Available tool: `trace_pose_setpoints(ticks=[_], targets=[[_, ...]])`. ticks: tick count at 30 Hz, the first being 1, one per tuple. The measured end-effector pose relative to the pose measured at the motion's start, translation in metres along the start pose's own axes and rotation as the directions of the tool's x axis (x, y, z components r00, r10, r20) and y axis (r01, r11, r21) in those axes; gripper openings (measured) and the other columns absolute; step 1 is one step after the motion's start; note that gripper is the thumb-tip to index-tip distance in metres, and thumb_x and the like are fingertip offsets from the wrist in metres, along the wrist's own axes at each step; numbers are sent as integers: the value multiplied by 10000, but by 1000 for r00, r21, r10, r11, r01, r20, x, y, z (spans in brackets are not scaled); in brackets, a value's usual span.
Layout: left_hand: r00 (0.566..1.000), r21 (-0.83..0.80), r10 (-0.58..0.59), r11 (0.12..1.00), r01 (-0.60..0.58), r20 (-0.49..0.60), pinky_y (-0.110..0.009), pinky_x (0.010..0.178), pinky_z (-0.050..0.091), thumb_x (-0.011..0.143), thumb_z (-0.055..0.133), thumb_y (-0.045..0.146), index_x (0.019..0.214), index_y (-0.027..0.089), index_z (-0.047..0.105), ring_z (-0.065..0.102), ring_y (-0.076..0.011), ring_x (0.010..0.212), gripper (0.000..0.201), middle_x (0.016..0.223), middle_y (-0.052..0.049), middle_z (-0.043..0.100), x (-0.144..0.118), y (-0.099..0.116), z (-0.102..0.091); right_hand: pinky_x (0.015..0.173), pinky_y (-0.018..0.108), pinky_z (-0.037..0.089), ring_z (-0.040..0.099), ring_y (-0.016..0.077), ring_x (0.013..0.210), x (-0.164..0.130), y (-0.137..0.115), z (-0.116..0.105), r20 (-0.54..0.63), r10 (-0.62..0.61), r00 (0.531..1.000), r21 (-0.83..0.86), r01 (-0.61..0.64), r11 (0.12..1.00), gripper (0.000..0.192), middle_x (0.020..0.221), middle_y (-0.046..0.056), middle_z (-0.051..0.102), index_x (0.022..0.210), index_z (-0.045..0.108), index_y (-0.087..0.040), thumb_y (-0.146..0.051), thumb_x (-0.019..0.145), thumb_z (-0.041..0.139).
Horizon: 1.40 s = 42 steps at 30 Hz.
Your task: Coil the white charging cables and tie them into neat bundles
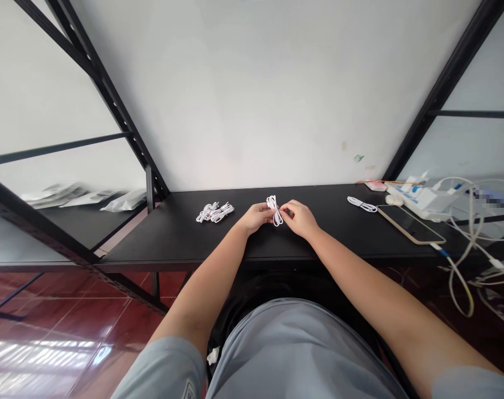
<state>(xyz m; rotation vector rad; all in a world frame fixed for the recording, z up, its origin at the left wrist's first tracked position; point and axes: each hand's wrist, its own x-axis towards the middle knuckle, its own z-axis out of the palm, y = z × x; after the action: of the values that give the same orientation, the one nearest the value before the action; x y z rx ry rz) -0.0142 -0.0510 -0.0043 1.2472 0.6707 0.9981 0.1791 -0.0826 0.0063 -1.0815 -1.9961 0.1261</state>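
Note:
A coiled white cable (277, 218) is held upright just above the black tabletop (235, 241), between my two hands. My left hand (257, 217) grips the bundle around its middle from the left. On the other side, the fingers of my right hand (297, 217) are pinched together at the bundle's middle; what exactly lies between those fingertips is too small to make out. To the left lies a small pile of coiled white cables (214, 212). A single tied white cable bundle (361, 204) rests on the right part of the table.
A phone (412, 224) with a cable plugged in lies at the right. Behind it stands a white power strip (432, 199) with chargers and tangled white cords (470, 233). Flat packets (125, 200) lie on the left shelf. Black metal posts (119, 105) frame both sides.

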Motion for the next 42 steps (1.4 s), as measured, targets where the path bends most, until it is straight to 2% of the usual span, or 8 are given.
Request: trace_pose_setpoints(ticks=[12,24,33,35,39,42], targets=[[998,65,52,997,-50,-21,-261,667,476,725,845,330,1006,79,705,641,-130,726,402,856,-88,697,0,0,5,585,259,393,489,104,555,2,-1,2,6,38,999,53,-38,998,101,754,3,587,736,658,-199,-238,823,625],[985,210,160,967,-144,-62,-242,578,464,740,819,358,905,94,694,606,-111,643,336,784,-57,681,0,1,9,576,262,396,492,107,548,2,0,4,-6,69,998,63,-68,996,130,727,0,586,721,671,-200,-265,825,629],[971,218,119,973,-72,-209,-235,508,432,720,818,314,813,129,670,570,-106,550,254,696,-39,661,6,-3,4,631,282,408,551,147,635,2,8,8,23,117,993,-20,-117,993,119,744,13,628,749,688,-220,-238,832,605],[957,288,115,957,-34,-267,-240,502,412,739,785,304,799,145,665,547,-108,525,208,669,-28,649,7,-2,3,642,285,413,555,149,641,2,10,8,32,119,992,-27,-118,993,111,755,15,637,756,689,-221,-227,829,604],[900,470,151,880,65,-408,-260,579,415,715,768,260,710,169,650,546,-130,558,149,635,-20,627,5,4,-5,661,288,420,560,148,654,2,10,8,49,113,992,-47,-110,993,118,773,20,647,757,690,-218,-217,832,598],[873,597,206,794,115,-442,-289,670,420,657,793,204,646,185,623,586,-180,666,171,671,-43,638,-2,19,-15,660,288,421,560,146,660,1,9,7,60,124,990,-50,-121,991,136,782,22,647,751,689,-218,-228,842,589]])
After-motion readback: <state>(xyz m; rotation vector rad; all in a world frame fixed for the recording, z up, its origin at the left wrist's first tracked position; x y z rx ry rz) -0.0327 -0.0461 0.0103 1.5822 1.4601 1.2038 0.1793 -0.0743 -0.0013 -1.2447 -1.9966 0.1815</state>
